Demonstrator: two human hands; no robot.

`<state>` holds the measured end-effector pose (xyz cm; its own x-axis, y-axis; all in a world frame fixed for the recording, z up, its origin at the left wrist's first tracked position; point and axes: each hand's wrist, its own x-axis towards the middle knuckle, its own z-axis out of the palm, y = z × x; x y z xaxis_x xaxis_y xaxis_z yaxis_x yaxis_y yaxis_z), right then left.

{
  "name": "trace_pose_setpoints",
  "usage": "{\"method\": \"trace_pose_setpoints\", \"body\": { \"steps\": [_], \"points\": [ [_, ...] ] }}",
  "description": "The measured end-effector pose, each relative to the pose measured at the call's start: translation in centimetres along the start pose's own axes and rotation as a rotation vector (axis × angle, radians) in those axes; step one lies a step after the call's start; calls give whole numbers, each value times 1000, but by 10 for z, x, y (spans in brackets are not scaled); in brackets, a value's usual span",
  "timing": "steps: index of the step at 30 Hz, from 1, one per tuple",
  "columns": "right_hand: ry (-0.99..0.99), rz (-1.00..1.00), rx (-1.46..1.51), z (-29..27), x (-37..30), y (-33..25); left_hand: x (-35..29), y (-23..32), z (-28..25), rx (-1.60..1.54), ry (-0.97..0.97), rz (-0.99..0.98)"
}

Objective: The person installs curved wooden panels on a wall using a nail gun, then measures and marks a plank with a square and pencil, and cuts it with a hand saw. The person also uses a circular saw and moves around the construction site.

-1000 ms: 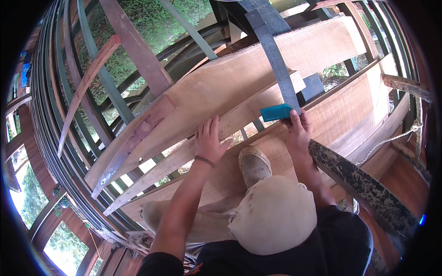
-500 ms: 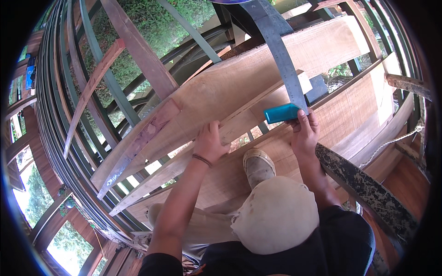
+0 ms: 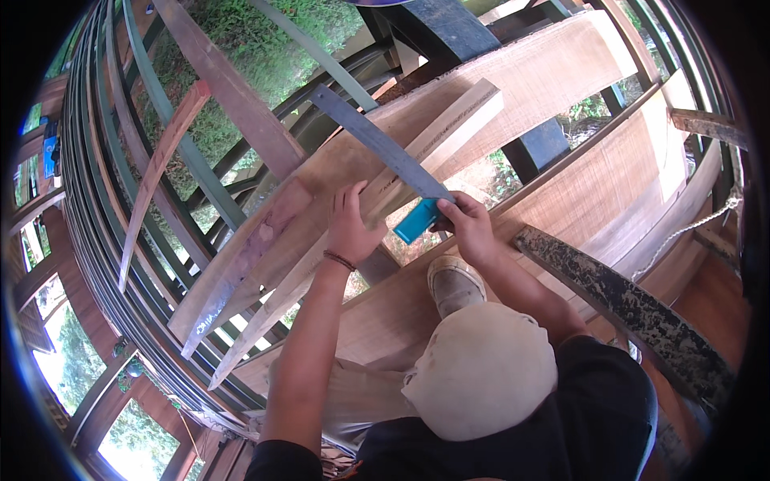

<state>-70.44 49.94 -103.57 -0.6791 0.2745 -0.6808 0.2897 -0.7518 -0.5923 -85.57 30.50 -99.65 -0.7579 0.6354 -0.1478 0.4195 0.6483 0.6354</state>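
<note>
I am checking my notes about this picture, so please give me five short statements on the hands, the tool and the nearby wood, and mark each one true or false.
1. The right hand holds the try square by its handle. True.
2. The handle is red. False: it is teal.
3. A dark band circles the wrist of the left hand. True.
4. The left hand grips a rope. False: it is at the narrow piece of wood; the rope hangs at the right of the picture, away from both hands.
5. The mottled black beam lies to the right of the shoe. True.
</note>
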Motion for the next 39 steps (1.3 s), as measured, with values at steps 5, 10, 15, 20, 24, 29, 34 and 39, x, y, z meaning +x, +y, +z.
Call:
{"method": "trace_pose_setpoints", "body": {
  "steps": [5, 10, 15, 20, 24, 29, 34, 39],
  "points": [
    [17, 3, 4, 20, 6, 0, -18, -5, 7, -97, -13, 2],
    [39, 12, -22, 21, 3, 4, -28, 27, 19, 15, 45, 52],
    [6, -22, -91, 20, 6, 20, -21, 36, 17, 261, -57, 68],
    [42, -33, -10, 11, 8, 26, -22, 41, 25, 344, -54, 49],
    [39, -46, -62, 12, 9, 18, -21, 44, 28, 435, -41, 75],
    [19, -15, -67, 11, 9, 15, -17, 44, 23, 401, -80, 117],
    [8, -17, -18, 19, 4, 9, -17, 39, 23, 372, -116, 141],
    [-13, -20, 17, 21, 5, 7, -15, 39, 22, 381, -148, 126]
  ]
}}
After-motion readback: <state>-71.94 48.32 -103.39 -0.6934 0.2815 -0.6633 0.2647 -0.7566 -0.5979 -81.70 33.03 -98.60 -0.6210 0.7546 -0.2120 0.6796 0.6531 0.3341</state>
